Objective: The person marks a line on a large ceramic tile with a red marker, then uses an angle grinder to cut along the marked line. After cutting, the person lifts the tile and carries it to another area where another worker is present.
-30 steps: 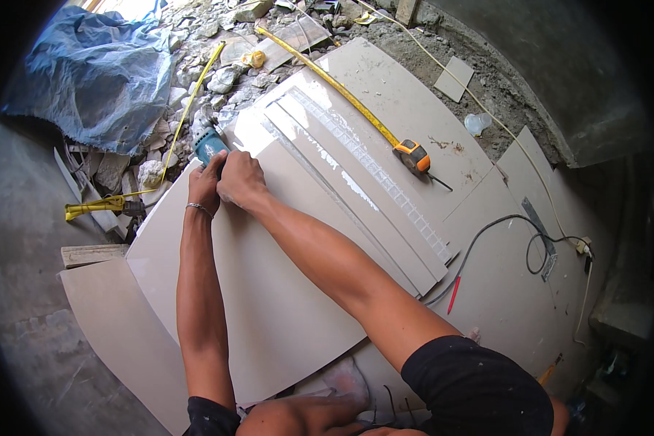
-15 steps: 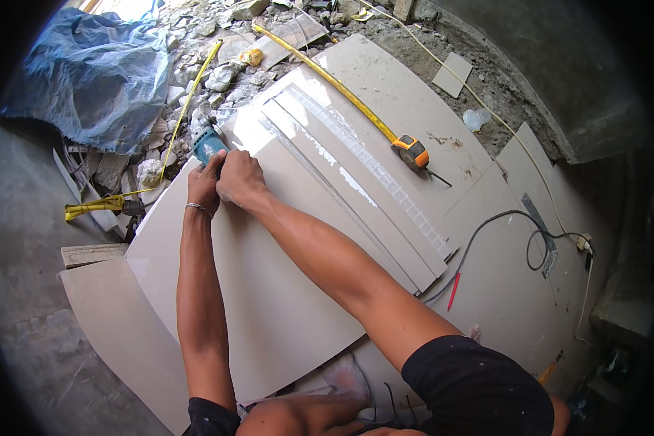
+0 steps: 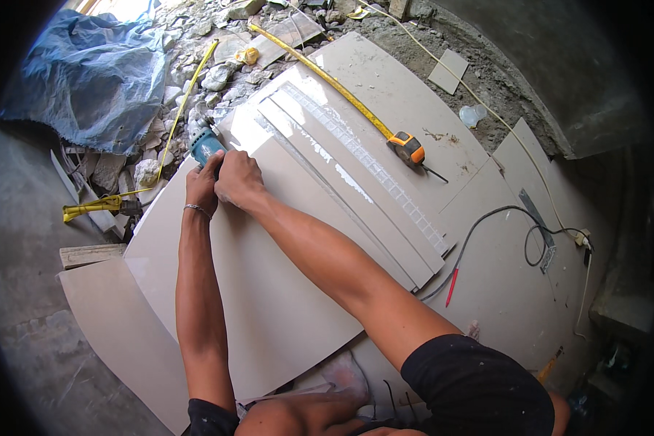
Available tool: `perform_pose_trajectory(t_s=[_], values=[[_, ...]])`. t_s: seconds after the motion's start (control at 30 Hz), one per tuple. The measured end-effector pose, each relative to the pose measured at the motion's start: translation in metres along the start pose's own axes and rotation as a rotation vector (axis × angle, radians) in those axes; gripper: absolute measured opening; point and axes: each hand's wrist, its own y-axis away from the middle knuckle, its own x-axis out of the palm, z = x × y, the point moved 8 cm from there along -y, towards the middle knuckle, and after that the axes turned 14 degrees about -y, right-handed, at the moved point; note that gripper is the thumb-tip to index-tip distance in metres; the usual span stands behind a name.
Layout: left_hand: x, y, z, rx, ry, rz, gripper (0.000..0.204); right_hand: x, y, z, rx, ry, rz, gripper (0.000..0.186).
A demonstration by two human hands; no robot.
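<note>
Both hands at arm's length, out at the left edge of the top beige panel (image 3: 291, 291). Teal power tool (image 3: 208, 147) sits there, just ahead of the knuckles, its head at that edge and pointing toward the rubble (image 3: 216, 78). Long axis slants away and leftward, crossing the edge instead of following it. Whether the head touches the panel: can't make out from here.

Grip: left hand (image 3: 201, 187) wrapped round the tool's rear from its left side; right hand (image 3: 240, 179) curled round it from the right, the two nearly meeting. Neither clearly nearer. Undersides of the fingers hidden.

To the right of the hands, long narrow strips (image 3: 325, 158) lie on the panel, slanting toward its right edge. Beyond them, a tape measure (image 3: 405, 148), blade drawn out toward the rubble. Red pencil (image 3: 451, 288) off the right edge, by a black cord (image 3: 479, 225); where the cord meets the tool is out of sight.

Containers: one clear plastic cup (image 3: 472, 115) on the dirt past the boards' far right edge. Contents, if any, too small to tell.
</note>
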Motion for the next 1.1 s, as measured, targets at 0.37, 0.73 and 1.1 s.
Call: perform_pose_trajectory(t_s=[0.37,0.73,1.1], values=[[0.003,0.005,0.001,0.004,0.001,-0.009,0.037,-0.005,0.008,0.001,0.004,0.026,-0.027,0.023],[0.003,0.007,0.007,-0.022,0.016,0.007,0.037,-0.005,0.01,-0.003,0.017,-0.015,-0.023,0.032],[0.004,0.009,0.009,-0.015,0.012,0.009,0.04,-0.007,0.015,-0.005,0.029,0.039,-0.018,0.028]])
